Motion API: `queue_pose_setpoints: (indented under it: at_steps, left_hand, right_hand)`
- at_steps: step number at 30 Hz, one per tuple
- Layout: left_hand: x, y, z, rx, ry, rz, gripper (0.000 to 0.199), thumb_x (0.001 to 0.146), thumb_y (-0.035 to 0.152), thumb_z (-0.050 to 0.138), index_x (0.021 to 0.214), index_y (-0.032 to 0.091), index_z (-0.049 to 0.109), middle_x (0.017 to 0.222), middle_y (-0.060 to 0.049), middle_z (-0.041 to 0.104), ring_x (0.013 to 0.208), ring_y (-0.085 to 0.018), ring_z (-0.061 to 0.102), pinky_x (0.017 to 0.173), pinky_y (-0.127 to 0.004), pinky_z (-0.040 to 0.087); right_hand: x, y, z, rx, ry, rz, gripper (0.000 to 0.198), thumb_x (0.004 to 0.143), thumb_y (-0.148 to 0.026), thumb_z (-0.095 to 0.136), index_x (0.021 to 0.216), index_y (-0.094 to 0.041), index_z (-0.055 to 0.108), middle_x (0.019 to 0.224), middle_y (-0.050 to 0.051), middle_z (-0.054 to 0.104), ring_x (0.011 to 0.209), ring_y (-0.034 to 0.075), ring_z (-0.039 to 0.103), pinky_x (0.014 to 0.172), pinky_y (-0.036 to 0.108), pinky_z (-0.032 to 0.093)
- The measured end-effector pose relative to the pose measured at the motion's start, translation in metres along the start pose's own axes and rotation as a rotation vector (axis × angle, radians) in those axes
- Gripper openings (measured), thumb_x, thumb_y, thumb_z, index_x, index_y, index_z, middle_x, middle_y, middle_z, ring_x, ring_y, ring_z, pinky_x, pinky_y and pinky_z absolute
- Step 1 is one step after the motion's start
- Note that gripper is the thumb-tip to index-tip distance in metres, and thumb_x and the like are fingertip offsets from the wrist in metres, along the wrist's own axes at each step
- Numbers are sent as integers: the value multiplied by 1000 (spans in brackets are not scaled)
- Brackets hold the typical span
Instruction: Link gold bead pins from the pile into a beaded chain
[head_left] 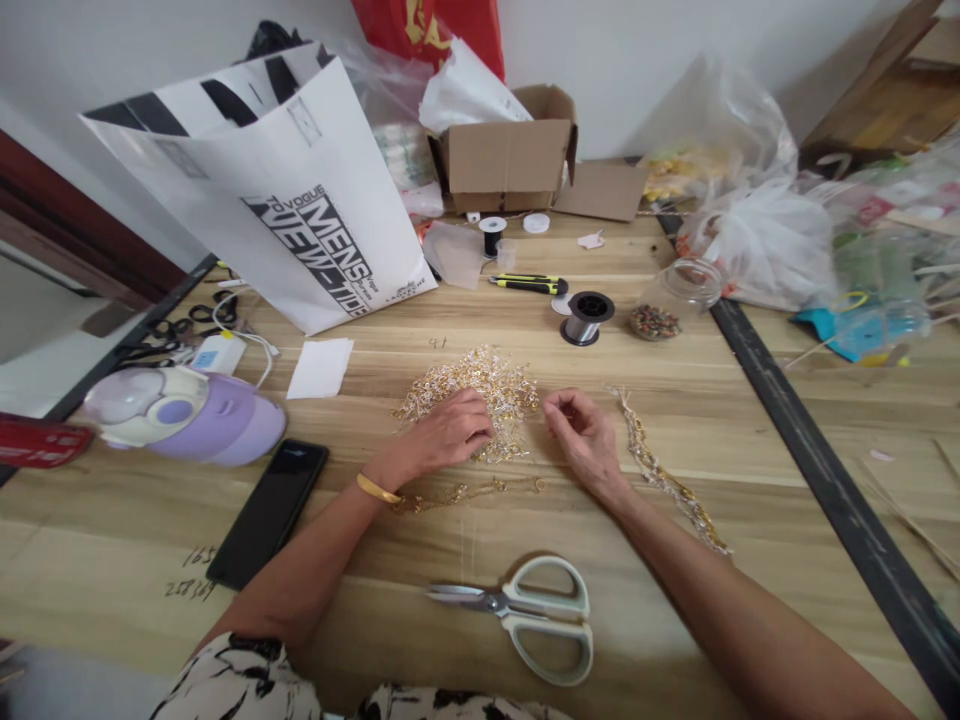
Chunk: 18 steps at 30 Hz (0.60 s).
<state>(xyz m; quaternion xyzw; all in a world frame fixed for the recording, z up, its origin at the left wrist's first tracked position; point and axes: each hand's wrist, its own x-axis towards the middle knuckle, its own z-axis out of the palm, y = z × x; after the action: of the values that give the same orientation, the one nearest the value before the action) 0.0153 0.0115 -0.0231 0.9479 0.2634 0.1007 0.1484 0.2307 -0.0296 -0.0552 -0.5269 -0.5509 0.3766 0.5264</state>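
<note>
A loose pile of small gold and clear pieces [480, 375], perhaps beads or jewellery findings, lies mid-table. My left hand [454, 430], a gold bangle [379, 489] at its wrist, rests on the pile's near edge with fingers curled in; what they grip is hidden. Just right of the pile, my right hand [583, 435] is closed in a pinch, and I cannot make out anything between thumb and forefinger. A gold chain [480, 491] lies below the left hand. Beside my right wrist is a bundle of gold and silver chains [664, 475]. Scissors [525, 605] with white handles lie nearest me.
A black phone [270, 513] and a purple-and-white bottle [195, 412] are at left, near a white paper bag [300, 210]. Behind the pile are a wire spool [587, 320], a utility knife [528, 285], a bead jar [667, 305] and a cardboard box [510, 160].
</note>
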Motion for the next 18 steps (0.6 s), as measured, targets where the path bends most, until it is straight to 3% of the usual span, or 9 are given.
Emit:
queue_pose_setpoints:
  at_steps: [18]
  left_hand:
    - [0, -1, 0, -18, -4, 34, 17, 89, 17, 53, 79, 15, 67, 78, -5, 61, 88, -19, 49, 80, -30, 38]
  right_hand:
    - [0, 1, -1, 19, -13, -10, 20, 84, -36, 58, 79, -17, 58, 66, -1, 54, 57, 10, 47, 52, 22, 38]
